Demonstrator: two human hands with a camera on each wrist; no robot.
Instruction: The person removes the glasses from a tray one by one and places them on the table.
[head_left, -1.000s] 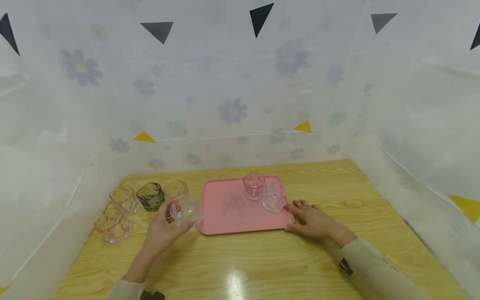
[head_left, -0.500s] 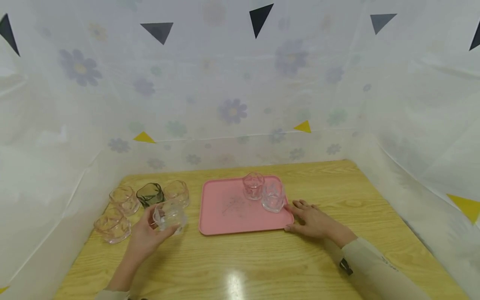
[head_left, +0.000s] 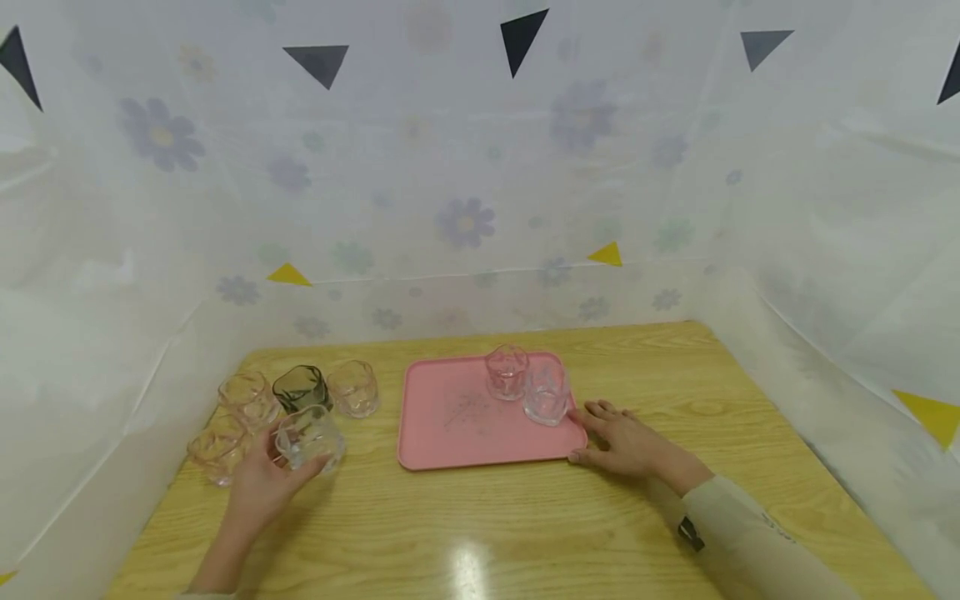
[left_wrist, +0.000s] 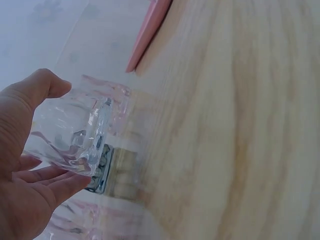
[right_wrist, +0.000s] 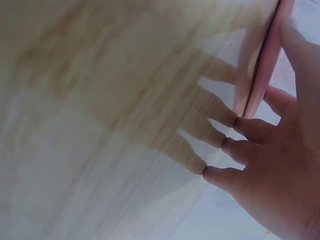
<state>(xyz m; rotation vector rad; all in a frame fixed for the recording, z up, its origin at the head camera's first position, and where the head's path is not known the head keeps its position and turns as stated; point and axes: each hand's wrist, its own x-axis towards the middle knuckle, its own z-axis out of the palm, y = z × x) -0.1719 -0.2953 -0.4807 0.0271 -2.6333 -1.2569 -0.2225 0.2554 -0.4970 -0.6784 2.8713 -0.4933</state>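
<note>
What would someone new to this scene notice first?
Probably the pink tray near the middle of the table. Next, the dark glass, standing out among paler glasses at the left. In front of it, the left hand holds a clear glass.

The clear cup point(head_left: 311, 439) looks like glossy glass, the tray point(head_left: 426, 417) smooth plastic, the table point(head_left: 577, 533) shiny wood
</note>
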